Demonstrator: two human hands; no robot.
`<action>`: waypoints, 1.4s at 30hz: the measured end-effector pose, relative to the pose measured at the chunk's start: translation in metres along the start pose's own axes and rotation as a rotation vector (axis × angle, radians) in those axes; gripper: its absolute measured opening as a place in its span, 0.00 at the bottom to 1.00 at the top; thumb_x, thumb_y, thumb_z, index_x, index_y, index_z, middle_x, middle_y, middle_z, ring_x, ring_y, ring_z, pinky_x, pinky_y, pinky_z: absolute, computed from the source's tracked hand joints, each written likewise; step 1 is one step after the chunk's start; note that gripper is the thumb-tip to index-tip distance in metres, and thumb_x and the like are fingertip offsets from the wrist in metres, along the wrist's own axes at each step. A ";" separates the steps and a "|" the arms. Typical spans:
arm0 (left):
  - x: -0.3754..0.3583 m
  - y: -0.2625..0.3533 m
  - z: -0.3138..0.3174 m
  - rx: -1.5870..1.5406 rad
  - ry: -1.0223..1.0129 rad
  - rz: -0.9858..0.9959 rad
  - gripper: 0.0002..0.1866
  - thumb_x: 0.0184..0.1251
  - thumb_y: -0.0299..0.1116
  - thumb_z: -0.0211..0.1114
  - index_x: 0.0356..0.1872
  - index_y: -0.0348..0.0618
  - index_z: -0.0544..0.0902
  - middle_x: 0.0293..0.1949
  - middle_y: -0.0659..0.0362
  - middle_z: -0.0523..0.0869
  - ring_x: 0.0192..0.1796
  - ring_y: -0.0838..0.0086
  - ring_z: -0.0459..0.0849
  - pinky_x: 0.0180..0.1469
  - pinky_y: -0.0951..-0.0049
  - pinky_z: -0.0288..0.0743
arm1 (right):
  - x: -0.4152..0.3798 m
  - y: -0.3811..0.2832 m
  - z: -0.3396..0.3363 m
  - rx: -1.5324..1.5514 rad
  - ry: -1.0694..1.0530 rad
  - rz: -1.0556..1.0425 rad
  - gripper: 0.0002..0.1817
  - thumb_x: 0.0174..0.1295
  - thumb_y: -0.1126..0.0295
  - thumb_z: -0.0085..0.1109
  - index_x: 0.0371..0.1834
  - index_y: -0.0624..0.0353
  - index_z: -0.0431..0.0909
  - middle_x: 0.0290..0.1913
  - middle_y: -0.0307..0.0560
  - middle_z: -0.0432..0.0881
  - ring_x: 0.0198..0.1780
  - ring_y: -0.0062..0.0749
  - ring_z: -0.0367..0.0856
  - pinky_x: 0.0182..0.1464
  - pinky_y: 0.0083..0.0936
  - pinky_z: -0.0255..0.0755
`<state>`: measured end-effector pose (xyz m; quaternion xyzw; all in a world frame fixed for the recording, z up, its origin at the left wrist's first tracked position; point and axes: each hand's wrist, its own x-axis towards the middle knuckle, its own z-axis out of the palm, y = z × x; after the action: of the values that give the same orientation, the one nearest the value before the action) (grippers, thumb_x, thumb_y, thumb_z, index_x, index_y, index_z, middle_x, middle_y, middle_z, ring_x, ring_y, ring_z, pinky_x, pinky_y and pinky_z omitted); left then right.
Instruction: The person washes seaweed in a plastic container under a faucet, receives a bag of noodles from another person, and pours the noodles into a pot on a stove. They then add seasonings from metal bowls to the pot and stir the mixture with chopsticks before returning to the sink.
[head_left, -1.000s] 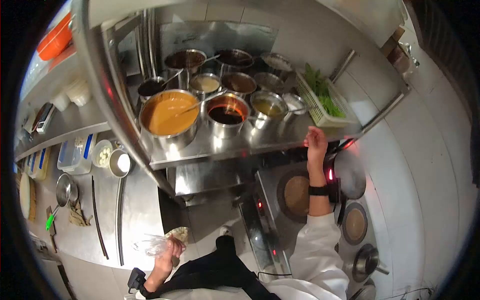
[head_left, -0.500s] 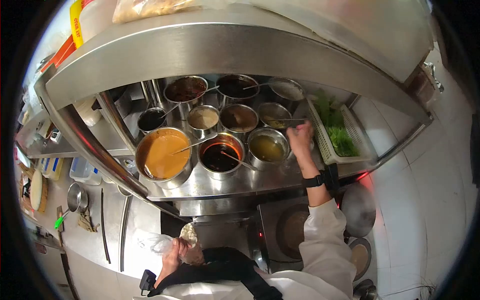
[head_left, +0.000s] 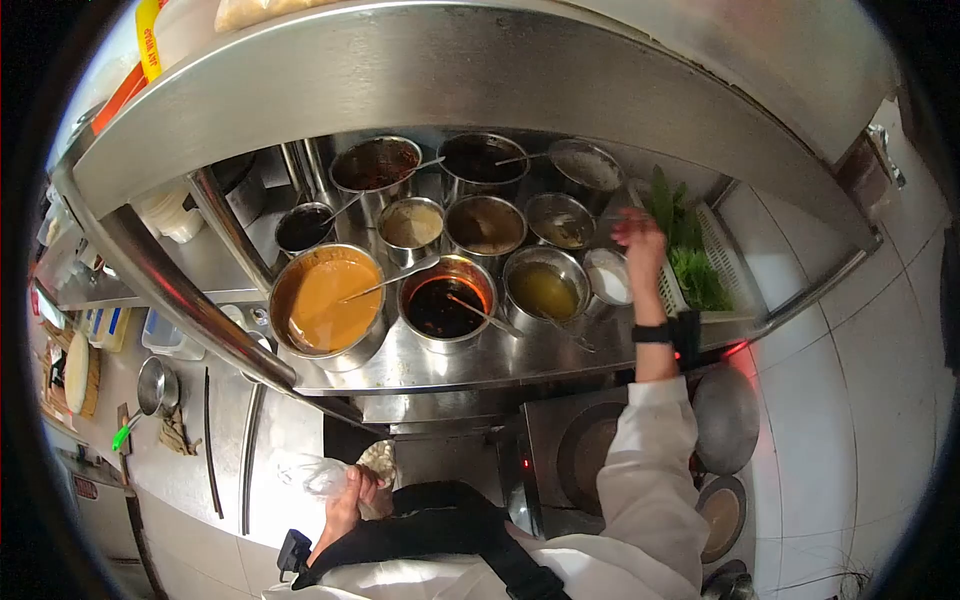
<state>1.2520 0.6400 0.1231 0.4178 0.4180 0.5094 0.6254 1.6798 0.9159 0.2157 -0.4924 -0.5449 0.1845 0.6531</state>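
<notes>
My left hand point(head_left: 347, 505), low at the front, is closed round a crumpled clear plastic bag point(head_left: 312, 474). A pale, lumpy bundle point(head_left: 378, 462) shows at its fingers; I cannot make out what it is. My right hand point(head_left: 640, 240) is raised over the right end of the steel shelf, its fingers drawn together and blurred. Whatever they hold is too smeared to name. Left of the fingers stands a small steel pot point(head_left: 560, 221); below them is a container of white powder point(head_left: 608, 276). Just right of the hand is a white basket point(head_left: 738, 285) with green leaves point(head_left: 695, 280).
Several steel pots hold sauces, among them an orange sauce point(head_left: 330, 305), a dark red oil point(head_left: 445, 305) and a yellowish liquid point(head_left: 543, 293). A steel beam point(head_left: 450, 75) crosses overhead. Burners point(head_left: 590, 450) lie below right. A green-handled ladle point(head_left: 157, 385) is at left.
My right hand has moved up and right, away from the pot with the thin handle, uncovering the white powder. The left hand keeps hold of the plastic bag. The view has shifted slightly.
</notes>
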 end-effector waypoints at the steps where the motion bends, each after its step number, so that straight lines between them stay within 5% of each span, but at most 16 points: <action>1: 0.002 0.000 -0.001 0.025 -0.006 0.031 0.21 0.71 0.46 0.41 0.19 0.45 0.63 0.18 0.63 0.61 0.24 0.76 0.62 0.41 0.72 0.64 | -0.009 -0.014 -0.013 -0.043 0.086 -0.044 0.15 0.66 0.60 0.42 0.38 0.61 0.74 0.23 0.40 0.75 0.23 0.20 0.72 0.28 0.19 0.67; 6: 0.007 -0.006 -0.003 0.034 -0.015 0.025 0.22 0.71 0.47 0.40 0.19 0.45 0.63 0.19 0.63 0.62 0.24 0.77 0.61 0.40 0.73 0.63 | -0.050 -0.024 -0.071 -0.086 0.159 -0.088 0.13 0.67 0.63 0.40 0.37 0.61 0.72 0.22 0.41 0.74 0.23 0.21 0.72 0.27 0.19 0.67; 13: 0.017 -0.005 0.001 0.052 -0.081 -0.025 0.21 0.71 0.46 0.40 0.20 0.45 0.64 0.20 0.62 0.64 0.26 0.76 0.63 0.40 0.74 0.63 | -0.083 0.008 -0.066 -0.043 0.190 0.186 0.13 0.66 0.65 0.39 0.35 0.64 0.71 0.22 0.46 0.76 0.20 0.27 0.76 0.24 0.18 0.69; 21: 0.027 -0.005 0.009 0.085 -0.179 -0.062 0.18 0.70 0.44 0.42 0.23 0.46 0.64 0.20 0.64 0.61 0.25 0.76 0.64 0.44 0.69 0.66 | -0.108 -0.011 -0.120 0.268 0.447 0.203 0.13 0.64 0.63 0.45 0.38 0.63 0.70 0.27 0.50 0.79 0.27 0.32 0.78 0.30 0.22 0.72; 25: 0.039 -0.002 0.020 0.146 -0.294 -0.038 0.19 0.70 0.44 0.42 0.22 0.43 0.66 0.24 0.59 0.71 0.32 0.74 0.70 0.43 0.74 0.63 | -0.134 -0.046 -0.180 0.346 0.530 0.175 0.13 0.63 0.63 0.45 0.37 0.64 0.72 0.28 0.50 0.79 0.28 0.33 0.78 0.31 0.23 0.73; 30: 0.056 -0.017 0.026 0.296 -0.418 0.056 0.19 0.69 0.43 0.45 0.42 0.34 0.70 0.30 0.56 0.75 0.42 0.72 0.73 0.49 0.70 0.63 | -0.189 -0.089 -0.273 0.232 0.751 0.101 0.12 0.63 0.66 0.43 0.36 0.65 0.72 0.27 0.50 0.78 0.29 0.35 0.78 0.32 0.23 0.73; 33: 0.064 -0.013 0.028 0.508 -0.459 0.052 0.22 0.69 0.45 0.45 0.44 0.32 0.70 0.38 0.53 0.77 0.51 0.69 0.71 0.54 0.67 0.61 | -0.219 -0.091 -0.325 0.104 0.907 0.122 0.12 0.64 0.67 0.42 0.35 0.65 0.72 0.27 0.50 0.78 0.29 0.33 0.77 0.33 0.23 0.73; 35: 0.065 -0.019 0.029 0.532 -0.441 0.056 0.22 0.69 0.45 0.44 0.43 0.32 0.71 0.41 0.52 0.76 0.52 0.69 0.70 0.56 0.67 0.60 | -0.241 -0.067 -0.362 -0.400 0.898 0.168 0.13 0.64 0.67 0.41 0.37 0.66 0.71 0.28 0.49 0.77 0.29 0.31 0.77 0.33 0.22 0.73; 36: 0.064 -0.021 0.028 0.555 -0.412 0.070 0.22 0.70 0.45 0.43 0.43 0.32 0.72 0.43 0.52 0.76 0.54 0.68 0.70 0.57 0.67 0.59 | -0.247 -0.069 -0.351 -0.724 0.874 0.192 0.14 0.65 0.65 0.40 0.37 0.67 0.71 0.27 0.48 0.76 0.29 0.30 0.77 0.31 0.22 0.73; 37: 0.064 -0.019 0.030 0.558 -0.396 0.076 0.22 0.70 0.45 0.43 0.43 0.32 0.72 0.43 0.52 0.76 0.54 0.68 0.70 0.57 0.67 0.59 | -0.246 -0.073 -0.335 -0.712 0.864 0.188 0.14 0.65 0.65 0.40 0.37 0.67 0.71 0.27 0.48 0.76 0.29 0.30 0.77 0.31 0.22 0.73; 39: 0.063 -0.011 0.040 0.399 -0.335 -0.095 0.22 0.70 0.46 0.41 0.40 0.35 0.75 0.50 0.50 0.74 0.55 0.67 0.69 0.58 0.67 0.58 | -0.229 -0.071 -0.290 -0.264 0.805 -0.098 0.15 0.65 0.64 0.41 0.37 0.67 0.71 0.28 0.49 0.77 0.28 0.31 0.77 0.33 0.24 0.74; 42: 0.065 0.008 0.051 0.321 -0.349 -0.184 0.23 0.71 0.48 0.39 0.36 0.38 0.76 0.56 0.48 0.70 0.56 0.67 0.69 0.58 0.68 0.59 | -0.195 -0.084 -0.192 -0.190 0.561 -0.156 0.14 0.65 0.64 0.42 0.40 0.67 0.69 0.31 0.52 0.79 0.31 0.34 0.79 0.35 0.26 0.75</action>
<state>1.3063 0.6998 0.1394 0.5536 0.4157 0.2978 0.6573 1.7610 0.6421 0.1984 -0.5396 -0.3944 -0.0614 0.7413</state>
